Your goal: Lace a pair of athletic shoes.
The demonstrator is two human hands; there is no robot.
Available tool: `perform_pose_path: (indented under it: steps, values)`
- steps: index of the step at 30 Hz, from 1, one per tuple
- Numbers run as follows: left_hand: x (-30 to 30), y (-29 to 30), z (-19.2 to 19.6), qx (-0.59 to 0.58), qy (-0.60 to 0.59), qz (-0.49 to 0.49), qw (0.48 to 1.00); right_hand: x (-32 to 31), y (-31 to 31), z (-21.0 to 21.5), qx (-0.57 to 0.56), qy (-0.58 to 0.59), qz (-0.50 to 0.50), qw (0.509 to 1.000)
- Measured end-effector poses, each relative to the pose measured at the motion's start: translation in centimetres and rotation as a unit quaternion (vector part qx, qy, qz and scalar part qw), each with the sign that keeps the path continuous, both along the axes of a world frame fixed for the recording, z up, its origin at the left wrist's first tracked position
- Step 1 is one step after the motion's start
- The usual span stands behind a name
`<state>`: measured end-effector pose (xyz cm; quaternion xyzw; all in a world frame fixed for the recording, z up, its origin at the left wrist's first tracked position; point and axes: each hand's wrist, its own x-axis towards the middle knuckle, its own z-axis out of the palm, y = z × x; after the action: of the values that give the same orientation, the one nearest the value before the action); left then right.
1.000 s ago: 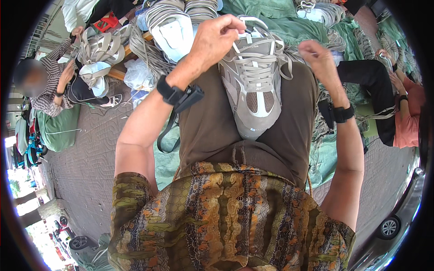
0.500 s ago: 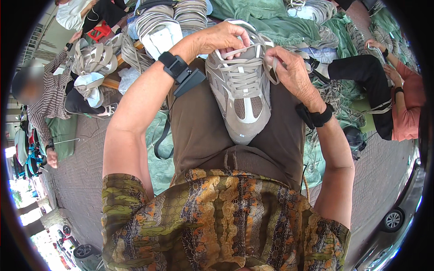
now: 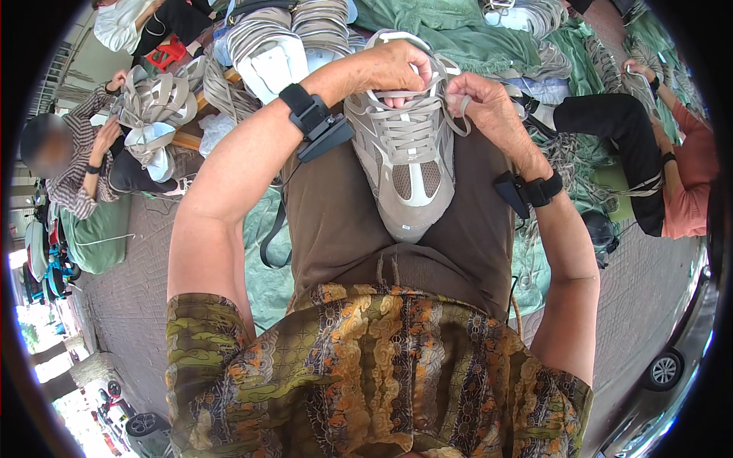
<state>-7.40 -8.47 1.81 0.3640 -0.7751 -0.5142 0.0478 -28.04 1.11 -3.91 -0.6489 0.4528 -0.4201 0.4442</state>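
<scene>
Left edge: one co-worker in a striped shirt [image 3: 76, 187], seated, plus one red stool [image 3: 166, 53] further back. Next, two side-by-side stacks of shoe uppers [image 3: 263, 42], grey-beige. Your two hands are both at one grey shoe [image 3: 414, 183], which sits on your thighs in brown trousers [image 3: 328, 206], toe toward your body. Your left hand [image 3: 401, 70] bends over the shoe's opening, fingers curled by the laces; can't tell if it grips one. Your right hand [image 3: 481, 103], just beside the opening, pinches one lace [image 3: 464, 126], a loop hanging under the fingertips. Two black wrist units [image 3: 311, 118], one per wrist. Right: one co-worker in a coral shirt [image 3: 691, 175], one grey car [image 3: 676, 359] at lower right.
</scene>
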Motion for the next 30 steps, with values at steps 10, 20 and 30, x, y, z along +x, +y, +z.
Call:
perform_pose_path:
  steps: [10, 20, 30]
  values:
    - [-0.1, 1.1, 0.1, -0.070, -0.047, 0.005, 0.996, 0.8, -0.3, 0.7, -0.024, -0.036, -0.020, 0.999]
    - [0.8, 0.6, -0.4, -0.054, -0.015, -0.024, 0.998, 2.8, 0.0, 2.5, -0.096, 0.172, -0.084, 0.977]
    - [-0.1, 1.1, 0.0, -0.046, -0.029, -0.002, 0.999, 1.0, -1.0, 0.1, 0.009, -0.021, 0.000, 1.000]
